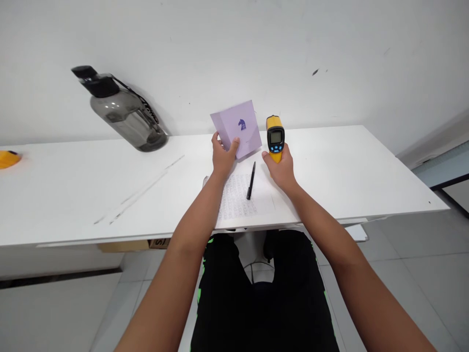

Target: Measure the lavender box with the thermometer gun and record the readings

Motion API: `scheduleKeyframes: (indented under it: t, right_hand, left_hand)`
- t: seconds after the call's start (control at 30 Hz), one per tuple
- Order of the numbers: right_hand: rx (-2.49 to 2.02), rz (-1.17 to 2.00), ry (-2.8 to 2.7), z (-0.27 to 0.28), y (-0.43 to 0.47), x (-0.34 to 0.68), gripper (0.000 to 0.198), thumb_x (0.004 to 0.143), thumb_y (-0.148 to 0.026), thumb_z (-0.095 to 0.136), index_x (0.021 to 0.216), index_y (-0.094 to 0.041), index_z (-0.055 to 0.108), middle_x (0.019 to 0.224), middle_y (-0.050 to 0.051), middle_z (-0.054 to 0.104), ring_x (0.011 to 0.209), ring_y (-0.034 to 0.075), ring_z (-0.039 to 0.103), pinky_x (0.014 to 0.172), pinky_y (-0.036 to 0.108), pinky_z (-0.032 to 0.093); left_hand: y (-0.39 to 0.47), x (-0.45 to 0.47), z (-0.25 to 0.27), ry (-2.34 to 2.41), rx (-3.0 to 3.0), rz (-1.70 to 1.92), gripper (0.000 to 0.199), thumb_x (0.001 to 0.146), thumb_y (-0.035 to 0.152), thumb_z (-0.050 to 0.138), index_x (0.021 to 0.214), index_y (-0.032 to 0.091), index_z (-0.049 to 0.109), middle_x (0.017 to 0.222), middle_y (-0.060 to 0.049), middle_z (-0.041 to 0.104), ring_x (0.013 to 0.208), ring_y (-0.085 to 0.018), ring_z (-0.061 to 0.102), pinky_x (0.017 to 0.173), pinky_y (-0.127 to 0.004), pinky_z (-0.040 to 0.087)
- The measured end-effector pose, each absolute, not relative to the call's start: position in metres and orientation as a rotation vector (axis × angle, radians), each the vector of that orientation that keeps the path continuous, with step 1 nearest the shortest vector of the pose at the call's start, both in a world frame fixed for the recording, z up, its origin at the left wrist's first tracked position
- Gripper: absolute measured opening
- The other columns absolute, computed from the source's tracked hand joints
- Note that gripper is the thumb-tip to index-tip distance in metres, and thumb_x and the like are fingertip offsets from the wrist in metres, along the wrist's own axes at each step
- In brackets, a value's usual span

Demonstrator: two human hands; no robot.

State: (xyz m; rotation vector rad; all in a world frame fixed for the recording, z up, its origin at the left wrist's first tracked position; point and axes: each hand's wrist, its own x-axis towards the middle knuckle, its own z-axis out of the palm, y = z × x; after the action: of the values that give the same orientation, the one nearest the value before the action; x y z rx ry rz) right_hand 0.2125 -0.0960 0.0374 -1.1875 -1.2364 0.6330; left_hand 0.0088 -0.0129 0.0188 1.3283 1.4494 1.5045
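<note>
My left hand (224, 155) grips a lilac folded card (244, 120) with a dark horse-head emblem, thumb on its front and fingers behind. The card is raised and tilted over the table's back part. In my right hand (284, 168) is a yellow and black infrared thermometer (275, 136), held upright by its handle, its small grey screen and blue buttons facing me. Between my hands a black pen (251, 181) lies on a sheet of paper (238, 200) covered with rows of writing. My left forearm covers part of the sheet's left side.
A grey see-through water bottle (126, 115) with a black lid stands at the back left of the white table (330, 171), near the wall (220, 54). A yellow object (9, 159) is cut off at the left edge. Below the table sits a cardboard box (124, 246).
</note>
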Motion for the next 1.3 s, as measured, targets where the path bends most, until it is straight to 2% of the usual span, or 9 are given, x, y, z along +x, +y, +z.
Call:
scheduleKeyframes:
  t: [0.6, 1.03, 1.17, 1.3]
  right_hand:
    - [-1.273, 0.634, -1.301, 0.04, -0.097, 0.211, 0.048, 0.091, -0.051, 0.079, 0.129, -0.028, 0.062, 0.109, 0.004, 0.073, 0.1, 0.026, 0.07, 0.094, 0.047, 0.06]
    - [-1.315, 0.574, -1.368, 0.036, -0.096, 0.213, 0.049, 0.097, -0.057, 0.072, 0.136, -0.028, 0.062, 0.111, 0.005, 0.075, 0.101, 0.027, 0.071, 0.092, 0.046, 0.061]
    - [-1.435, 0.554, -1.397, 0.045, -0.1, 0.211, 0.057, 0.098, -0.056, 0.069, 0.146, -0.027, 0.06, 0.123, 0.01, 0.078, 0.11, 0.03, 0.074, 0.098, 0.049, 0.062]
    - [-1.769, 0.492, -1.471, 0.056, -0.099, 0.221, 0.068, 0.102, -0.052, 0.068, 0.162, -0.024, 0.051, 0.135, 0.017, 0.08, 0.119, 0.038, 0.076, 0.101, 0.054, 0.062]
  left_hand:
    - [-0.007, 0.007, 0.012, 1.462, 1.354, 1.511, 0.1, 0.089, 0.074, 0.089, 0.171, 0.035, 0.045, 0.156, -0.015, 0.071, 0.144, -0.037, 0.072, 0.121, -0.053, 0.059]
    - [-0.007, 0.008, 0.012, 1.454, 1.345, 1.53, 0.098, 0.09, 0.071, 0.09, 0.17, 0.035, 0.047, 0.155, -0.015, 0.072, 0.144, -0.037, 0.072, 0.125, -0.053, 0.058]
    - [-0.008, 0.008, 0.012, 1.443, 1.358, 1.537, 0.097, 0.09, 0.073, 0.088, 0.169, 0.035, 0.047, 0.154, -0.015, 0.072, 0.142, -0.036, 0.073, 0.123, -0.052, 0.059]
    - [-0.01, 0.008, 0.015, 1.447, 1.363, 1.512, 0.098, 0.09, 0.074, 0.088, 0.169, 0.034, 0.047, 0.154, -0.016, 0.071, 0.141, -0.037, 0.073, 0.12, -0.051, 0.061]
